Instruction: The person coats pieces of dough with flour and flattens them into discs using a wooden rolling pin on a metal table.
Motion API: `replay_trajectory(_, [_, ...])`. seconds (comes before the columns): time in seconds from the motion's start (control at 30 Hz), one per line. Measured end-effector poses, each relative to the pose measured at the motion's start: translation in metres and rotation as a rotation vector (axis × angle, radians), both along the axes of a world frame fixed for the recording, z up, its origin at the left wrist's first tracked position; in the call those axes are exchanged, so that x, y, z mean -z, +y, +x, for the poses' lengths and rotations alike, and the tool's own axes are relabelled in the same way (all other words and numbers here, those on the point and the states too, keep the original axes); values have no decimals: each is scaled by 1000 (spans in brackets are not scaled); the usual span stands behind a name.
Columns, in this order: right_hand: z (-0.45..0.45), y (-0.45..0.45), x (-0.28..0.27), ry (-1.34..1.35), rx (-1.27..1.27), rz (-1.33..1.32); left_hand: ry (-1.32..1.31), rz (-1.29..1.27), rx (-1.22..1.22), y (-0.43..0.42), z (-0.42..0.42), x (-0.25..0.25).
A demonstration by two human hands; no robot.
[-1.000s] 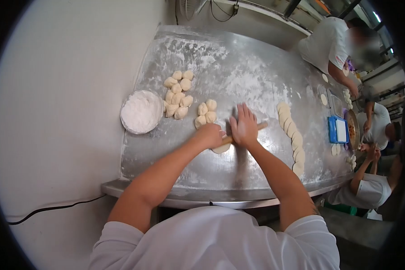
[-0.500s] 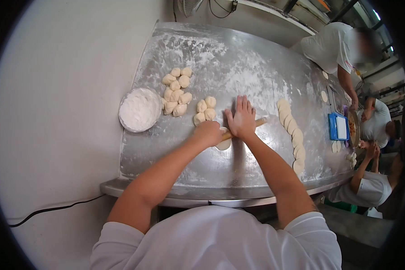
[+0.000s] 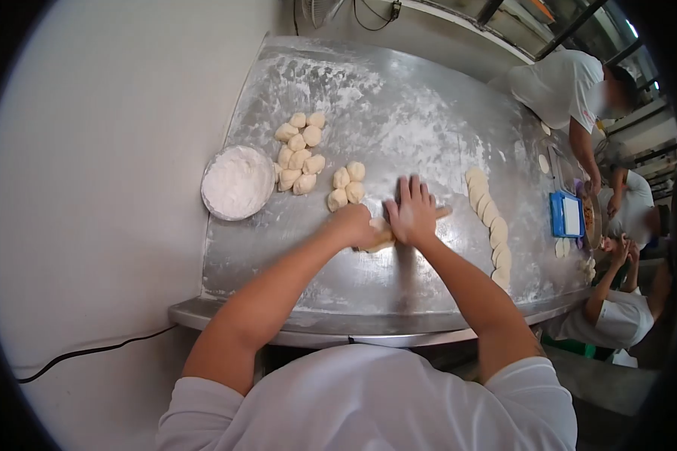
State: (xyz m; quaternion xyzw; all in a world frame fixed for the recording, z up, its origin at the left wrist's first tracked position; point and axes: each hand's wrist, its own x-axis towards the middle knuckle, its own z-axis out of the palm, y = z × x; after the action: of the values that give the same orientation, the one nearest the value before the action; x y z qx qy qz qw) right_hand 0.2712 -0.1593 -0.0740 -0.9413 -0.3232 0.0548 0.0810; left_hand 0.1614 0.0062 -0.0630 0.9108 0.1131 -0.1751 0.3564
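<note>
A thin round of dough [image 3: 380, 225] lies on the metal table between my hands. My left hand [image 3: 353, 226] is closed at its left edge, with the fingertips partly hidden. Fingers outstretched, my right hand [image 3: 414, 216] presses its palm on a wooden rolling pin [image 3: 443, 213], which slants across the dough. Just beyond my left hand sits a small cluster of dough balls [image 3: 355, 172]. To the right of my right hand, flattened dough rounds [image 3: 490, 216] overlap in a long row.
A bowl of white flour [image 3: 238, 183] stands at the left, beside more dough balls [image 3: 299, 159]. Flour dusts the metal table [image 3: 429, 113]. A blue scale [image 3: 566, 214] and a large pan [image 3: 592, 218] are at the right, where several people in white shirts work.
My right hand and the rolling pin have moved slightly towards me over the dough. My left hand stays at the dough's edge.
</note>
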Motion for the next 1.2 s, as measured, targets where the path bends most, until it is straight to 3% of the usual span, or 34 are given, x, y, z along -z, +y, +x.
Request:
replay_trajectory(0.1, [21,37,18,-116,97,149,-87,35,-68,4,5,9])
replay_trajectory(0.2, [7,5,16,-11,43,219,-117,-28,-80,7,3,12])
replay_trajectory(0.4, [-48,-115,-2,23,-258,-86,-42,-135,0,17,9,28])
replay_trajectory(0.57, [4,3,-1,16,-36,-67,-89,-21,-36,3,0,-1])
replay_trajectory(0.63, [28,46,11,-79,56,83,-144,27,-67,3,7,24])
replay_trajectory(0.73, [28,42,18,-94,34,255,-98,12,-123,8,6,12])
replay_trajectory(0.77, [18,27,18,-112,31,236,-142,17,-116,7,6,11])
replay_trajectory(0.87, [-21,-49,16,-34,-50,61,-79,-294,-244,9,9,24])
replay_trajectory(1.0, [-49,-128,-4,1,-218,-151,38,-328,-86,25,14,51])
replay_trajectory(1.1, [-36,-97,-7,79,-192,-135,266,-267,-54,25,12,8])
replay_trajectory(1.2, [-12,-18,4,14,-40,-94,91,-42,72,21,12,21])
